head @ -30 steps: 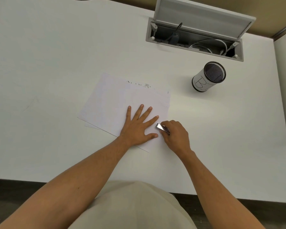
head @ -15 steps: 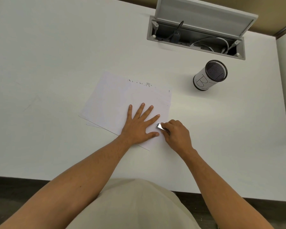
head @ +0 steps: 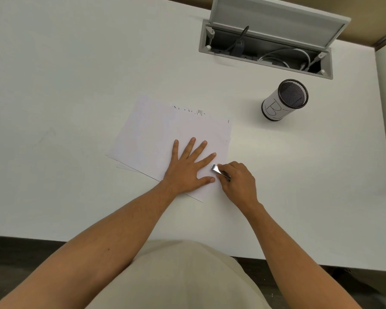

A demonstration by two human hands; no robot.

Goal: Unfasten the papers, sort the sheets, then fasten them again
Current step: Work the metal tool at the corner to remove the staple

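A small stack of white paper sheets (head: 156,132) lies on the white table, its edges slightly fanned at the near left. My left hand (head: 188,167) lies flat on the stack's near right part, fingers spread and straight. My right hand (head: 237,182) is at the stack's right edge, fingers curled round a small silver metal clip (head: 218,171) that meets the paper's edge between my left index finger and thumb. Whether the clip grips the sheets cannot be told.
A black mesh pen cup (head: 284,99) with a white label stands to the far right of the papers. Behind it an open cable hatch (head: 265,50) is sunk in the table (head: 76,63), with cords inside. The table's near edge runs just before my body.
Both hands and the papers hold the same places; only the camera view has shifted slightly.
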